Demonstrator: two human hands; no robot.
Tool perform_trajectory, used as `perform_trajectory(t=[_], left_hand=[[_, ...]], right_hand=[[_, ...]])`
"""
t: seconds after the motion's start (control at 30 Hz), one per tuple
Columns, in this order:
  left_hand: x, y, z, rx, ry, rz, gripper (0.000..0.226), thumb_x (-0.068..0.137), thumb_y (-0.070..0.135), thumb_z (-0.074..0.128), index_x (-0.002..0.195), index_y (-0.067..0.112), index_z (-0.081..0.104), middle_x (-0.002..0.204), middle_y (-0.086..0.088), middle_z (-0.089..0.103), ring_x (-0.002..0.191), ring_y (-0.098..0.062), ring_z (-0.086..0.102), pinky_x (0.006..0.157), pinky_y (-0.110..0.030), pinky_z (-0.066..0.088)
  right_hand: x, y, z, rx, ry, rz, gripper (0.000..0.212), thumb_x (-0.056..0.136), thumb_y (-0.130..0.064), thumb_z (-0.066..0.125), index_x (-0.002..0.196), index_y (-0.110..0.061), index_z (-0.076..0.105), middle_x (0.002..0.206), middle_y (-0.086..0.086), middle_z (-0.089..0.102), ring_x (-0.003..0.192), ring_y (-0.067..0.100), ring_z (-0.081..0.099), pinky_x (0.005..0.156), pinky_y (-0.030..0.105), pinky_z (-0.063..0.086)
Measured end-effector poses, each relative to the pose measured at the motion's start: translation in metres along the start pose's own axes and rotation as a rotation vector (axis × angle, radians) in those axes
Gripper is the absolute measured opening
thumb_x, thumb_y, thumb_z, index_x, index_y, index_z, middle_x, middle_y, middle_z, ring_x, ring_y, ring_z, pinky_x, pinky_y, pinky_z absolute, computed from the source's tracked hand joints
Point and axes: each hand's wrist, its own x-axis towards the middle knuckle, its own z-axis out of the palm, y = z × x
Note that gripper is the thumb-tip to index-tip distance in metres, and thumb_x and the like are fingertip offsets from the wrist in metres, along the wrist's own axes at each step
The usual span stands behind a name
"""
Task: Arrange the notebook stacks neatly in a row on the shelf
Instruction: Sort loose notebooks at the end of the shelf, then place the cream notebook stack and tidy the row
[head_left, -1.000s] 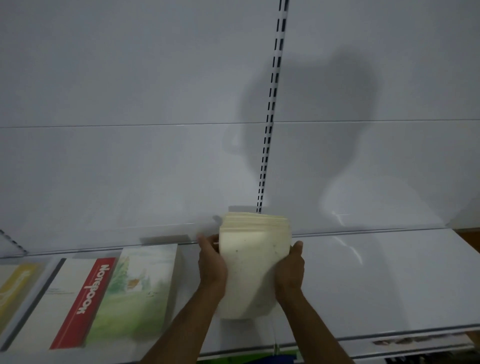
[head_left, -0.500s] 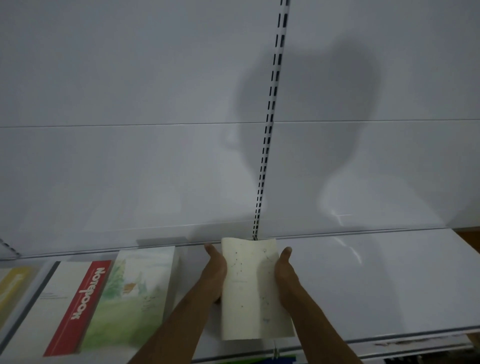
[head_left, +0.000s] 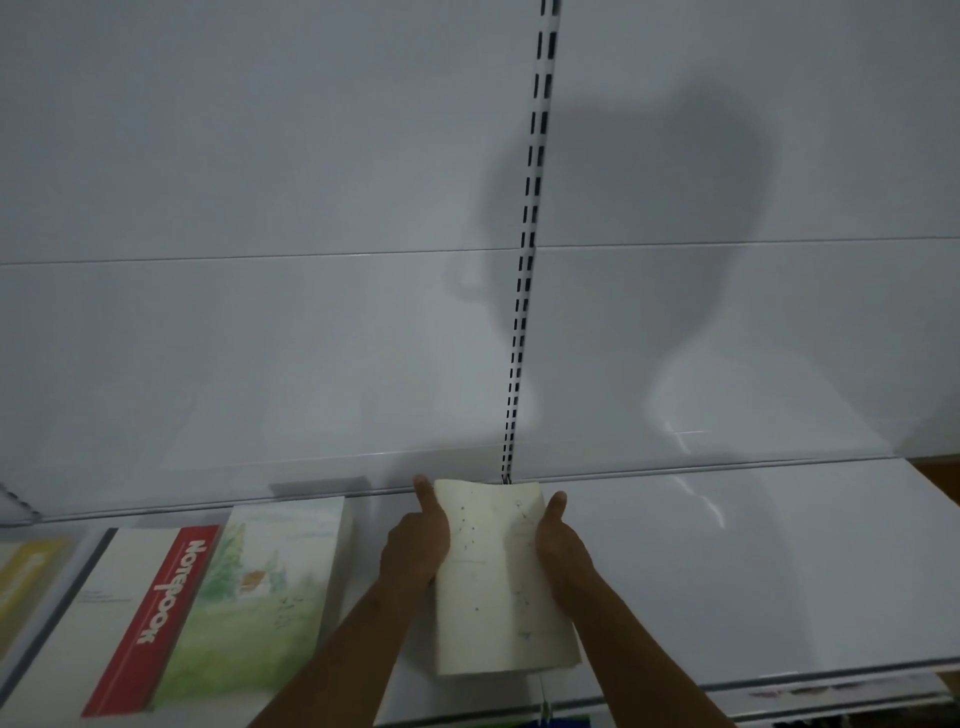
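With the cream notebook stack (head_left: 498, 577) lying on the white shelf (head_left: 753, 571) clamped between left hand (head_left: 415, 545) and right hand (head_left: 563, 551), square edges, slide beside the green-cover stack (head_left: 260, 597), align fronts.

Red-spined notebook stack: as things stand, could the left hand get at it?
Probably yes, once freed. The left hand now grips the cream stack together with the right hand. The red-spined notebook stack lies just to its left on the shelf, nothing between.
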Motion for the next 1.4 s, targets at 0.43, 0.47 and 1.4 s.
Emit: perform_trajectory(t=[0.43,0.47,1.4], left_hand=[[-0.02,-0.042,0.012,-0.252,-0.289,0.161,0.08,0.092,0.061,0.039,0.153,0.019,0.007,0.153,-0.009,0.032,0.133,-0.027,0.042,0.111,-0.043,0.036],[-0.02,-0.042,0.012,-0.298,-0.3,0.148,0.083,0.089,0.064,0.042,0.153,0.019,0.013,0.15,-0.009,0.038,0.129,-0.027,0.048,0.108,-0.045,0.04],[-0.075,-0.054,-0.021,-0.22,-0.36,0.25,0.054,0.096,0.043,0.046,0.139,0.011,0.037,0.138,-0.011,0.05,0.12,-0.026,0.053,0.102,-0.04,0.046]], right_hand=[[-0.011,0.054,-0.013,0.147,-0.168,-0.158,0.055,0.101,-0.045,0.03,0.14,-0.009,0.043,0.139,0.014,0.047,0.123,0.029,0.048,0.108,0.045,0.037],[-0.01,0.054,-0.013,0.154,-0.17,-0.162,0.055,0.101,-0.046,0.029,0.14,-0.009,0.042,0.139,0.014,0.047,0.123,0.029,0.048,0.108,0.045,0.037],[-0.029,0.035,-0.013,-0.185,-0.117,-0.338,0.052,0.101,-0.043,0.032,0.133,-0.004,0.045,0.12,0.017,0.054,0.098,0.028,0.052,0.088,0.038,0.04]])
